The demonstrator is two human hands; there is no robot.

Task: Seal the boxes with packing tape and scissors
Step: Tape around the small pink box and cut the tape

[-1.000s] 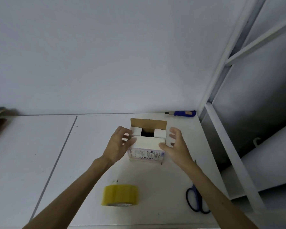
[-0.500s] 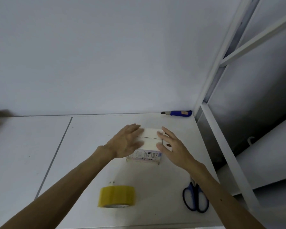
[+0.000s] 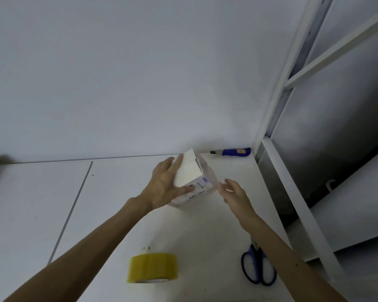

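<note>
Since half a second ago: the small white cardboard box (image 3: 189,171), then flat under both palms, has been swung round and tipped. One corner now points at the back wall and the printed label face is turned toward the camera. Flaps closed, no tape on it yet.

Left hand (image 3: 164,186): spans the box, fingers laid along the far-left face, thumb hooked across the label side, a holding grip.

Right hand (image 3: 234,195): fingers loosely spread, holding nothing, tips just beside the box's near-right corner. Contact unclear, as that edge is blurred.

Box sits mid-back on the white table (image 3: 118,192). Cannot tell whether its base rests fully.

Handling, judged: light, since one hand turns it. Thin card, stiff at edges and corners, softer mid-panel, and the smooth faces could slip. Best held across opposite faces close to the corners, leaving the flap seam free.

Room:
- Roll of yellow packing tape (image 3: 152,268) near the front edge, well apart from the box.
- Blue-handled scissors (image 3: 259,269) front right, partly under the right forearm.
- Blue utility knife (image 3: 234,152) against the wall, near the box's far corner.
- White metal shelf frame (image 3: 292,192) bounds the right side.
- Open table lies to the left.
</note>
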